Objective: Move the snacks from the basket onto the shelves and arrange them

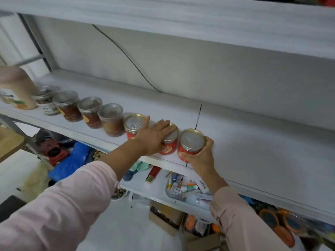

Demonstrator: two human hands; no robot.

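A row of snack jars stands along the front of the white shelf [244, 142]. From the left come a tall beige container [17, 87], then several clear jars with brown contents [90, 113]. Three red cans with gold rims close the row on the right. My left hand [154, 136] lies flat with straight fingers on the middle red can [168, 147], its thumb against the left red can [134, 126]. My right hand [201, 154] grips the right red can [192, 142] from below and the side, at the shelf's front edge. No basket is in view.
The shelf board to the right of the cans is bare. A black cable [126, 55] runs down the back wall. The lower shelf holds a tray of small tubes and pens [188, 189], a red-gold box [154, 173] and a blue bag [72, 160]. Cardboard boxes sit below.
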